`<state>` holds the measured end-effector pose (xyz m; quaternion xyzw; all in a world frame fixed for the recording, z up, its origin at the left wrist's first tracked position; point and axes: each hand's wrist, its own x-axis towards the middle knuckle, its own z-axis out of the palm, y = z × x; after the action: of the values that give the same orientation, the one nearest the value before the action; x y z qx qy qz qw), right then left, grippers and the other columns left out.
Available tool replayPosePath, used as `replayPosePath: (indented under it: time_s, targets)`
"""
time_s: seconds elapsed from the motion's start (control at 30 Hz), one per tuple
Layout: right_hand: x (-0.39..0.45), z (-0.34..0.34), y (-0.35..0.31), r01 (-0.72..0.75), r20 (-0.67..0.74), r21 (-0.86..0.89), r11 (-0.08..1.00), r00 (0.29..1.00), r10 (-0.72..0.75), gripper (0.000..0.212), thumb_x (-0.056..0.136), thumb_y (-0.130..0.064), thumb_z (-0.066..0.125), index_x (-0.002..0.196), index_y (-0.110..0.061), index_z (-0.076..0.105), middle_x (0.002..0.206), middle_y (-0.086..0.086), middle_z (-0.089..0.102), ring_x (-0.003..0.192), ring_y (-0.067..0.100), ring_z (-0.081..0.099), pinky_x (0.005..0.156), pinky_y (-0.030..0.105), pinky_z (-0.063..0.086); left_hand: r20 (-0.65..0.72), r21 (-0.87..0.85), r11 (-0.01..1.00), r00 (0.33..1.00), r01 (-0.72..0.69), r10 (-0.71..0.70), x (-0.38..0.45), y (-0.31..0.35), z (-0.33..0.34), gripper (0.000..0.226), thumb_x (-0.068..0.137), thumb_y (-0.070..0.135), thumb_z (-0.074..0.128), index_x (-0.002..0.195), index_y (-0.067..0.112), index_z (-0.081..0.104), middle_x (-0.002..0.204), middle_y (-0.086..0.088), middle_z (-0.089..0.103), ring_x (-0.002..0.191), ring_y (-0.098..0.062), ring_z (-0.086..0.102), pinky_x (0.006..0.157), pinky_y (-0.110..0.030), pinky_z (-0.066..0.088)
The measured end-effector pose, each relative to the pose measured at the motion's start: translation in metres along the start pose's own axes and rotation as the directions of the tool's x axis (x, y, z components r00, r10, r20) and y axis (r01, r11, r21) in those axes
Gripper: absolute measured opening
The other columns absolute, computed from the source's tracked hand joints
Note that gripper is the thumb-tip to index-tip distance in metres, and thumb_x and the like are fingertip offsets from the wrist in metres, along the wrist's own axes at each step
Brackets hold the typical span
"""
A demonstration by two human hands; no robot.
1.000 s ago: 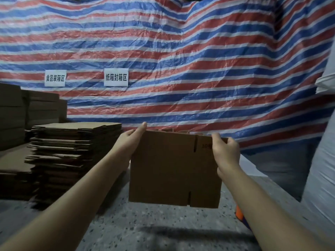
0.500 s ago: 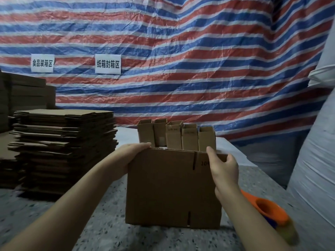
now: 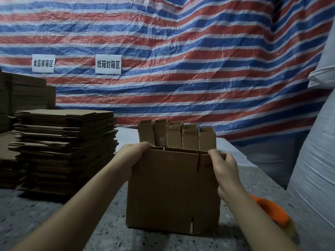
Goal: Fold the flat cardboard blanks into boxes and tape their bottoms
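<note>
We see bare table (image 3: 63, 214) left of the cardboard blank (image 3: 172, 192) — the blank stack (image 3: 63, 151) and folded boxes (image 3: 176, 135) block further.

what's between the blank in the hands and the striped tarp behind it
A row of folded boxes stands on the table between the blank and the tarp, seen in the head view.

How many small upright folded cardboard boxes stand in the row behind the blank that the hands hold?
5, side by side at the table's far edge: leftmost, second, third, fourth, rightmost. Their lower parts are hidden behind the held blank, so more could be hidden.
</note>
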<state>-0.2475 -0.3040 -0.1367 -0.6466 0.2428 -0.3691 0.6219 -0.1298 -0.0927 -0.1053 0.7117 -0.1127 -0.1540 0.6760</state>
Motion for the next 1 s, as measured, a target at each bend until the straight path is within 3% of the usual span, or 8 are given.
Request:
replayPosePath:
  time_s: [0.13,0.23,0.37,0.5,0.6,0.67,0.8,1.0]
  targets:
    - [0.004,-0.005,-0.002,0.006,0.086,0.022,1.000,0.996,-0.008,0.026,0.093,-0.037,0.056,0.105,-0.015,0.059,0.095,0.013,0.067,0.095,0.029,0.064,0.090,0.052,0.054,-0.017,-0.013,0.998,0.998,-0.062,0.062,-0.004,0.002,0.007,0.015,0.091,0.031,0.065,0.095,0.021,0.076,0.081,-0.008,0.076,0.081,-0.026,0.074,0.074,-0.041,0.061]
    - [0.006,-0.007,-0.002,0.019,0.179,0.038,0.999,0.984,-0.026,0.027,0.097,-0.035,0.049,0.104,-0.011,0.060,0.083,0.009,0.064,0.082,0.023,0.062,0.072,0.039,0.050,0.060,-0.048,0.998,0.997,-0.049,0.052,-0.006,0.005,0.011,0.014,0.098,0.019,0.054,0.096,0.028,0.065,0.084,-0.009,0.076,0.072,-0.018,0.073,0.065,-0.034,0.061]
    - [0.010,-0.013,0.001,0.004,0.322,0.084,0.996,0.946,-0.031,0.038,0.099,-0.033,0.041,0.111,-0.004,0.062,0.082,0.011,0.063,0.080,0.023,0.062,0.061,0.031,0.050,0.187,-0.131,0.991,0.982,0.033,-0.008,-0.009,0.006,0.010,0.018,0.099,0.013,0.047,0.093,0.021,0.063,0.066,-0.007,0.069,0.054,-0.014,0.066,0.053,-0.029,0.057]
    - [0.012,-0.023,0.005,0.015,0.392,0.141,0.990,0.917,-0.070,0.041,0.102,-0.033,0.035,0.117,-0.008,0.065,0.082,0.006,0.069,0.085,0.023,0.064,0.068,0.034,0.048,0.339,-0.121,0.989,0.940,0.084,-0.038,-0.010,0.001,0.004,0.026,0.099,0.031,0.050,0.114,0.012,0.061,0.068,-0.006,0.067,0.058,-0.015,0.066,0.054,-0.026,0.053]
    - [0.013,-0.027,0.005,0.006,0.392,0.147,0.989,0.918,-0.064,0.040,0.104,-0.035,0.035,0.120,-0.015,0.066,0.099,0.012,0.073,0.099,0.028,0.066,0.075,0.039,0.050,0.408,-0.180,0.981,0.913,0.077,0.003,-0.009,-0.010,0.005,0.030,0.082,0.033,0.058,0.106,0.018,0.069,0.077,-0.007,0.067,0.063,-0.015,0.063,0.064,-0.030,0.050]
    - [0.012,-0.027,0.002,-0.002,0.386,0.151,0.989,0.921,-0.057,0.039,0.104,-0.036,0.035,0.121,-0.018,0.066,0.108,0.015,0.073,0.104,0.031,0.067,0.078,0.041,0.053,0.397,-0.215,0.974,0.918,0.075,0.017,-0.010,-0.016,0.011,0.029,0.083,0.032,0.056,0.098,0.014,0.073,0.071,-0.005,0.066,0.060,-0.015,0.062,0.063,-0.030,0.048]
    - [0.012,-0.025,0.001,-0.026,0.414,0.199,0.980,0.908,-0.060,0.038,0.103,-0.035,0.035,0.120,-0.019,0.065,0.110,0.015,0.073,0.098,0.030,0.072,0.068,0.035,0.059,0.219,-0.228,0.974,0.974,-0.006,0.058,-0.014,-0.014,0.029,0.028,0.095,0.034,0.044,0.100,0.011,0.060,0.058,-0.002,0.064,0.050,-0.013,0.062,0.052,-0.026,0.047]
    - [0.012,-0.017,0.008,-0.040,0.417,0.211,0.977,0.907,-0.053,0.041,0.102,-0.041,0.035,0.124,-0.024,0.065,0.113,0.013,0.074,0.098,0.026,0.073,0.068,0.033,0.060,0.173,-0.285,0.958,0.985,0.025,0.026,-0.016,-0.018,0.027,0.027,0.094,0.034,0.045,0.085,0.011,0.057,0.055,-0.003,0.060,0.046,-0.016,0.058,0.050,-0.024,0.046]
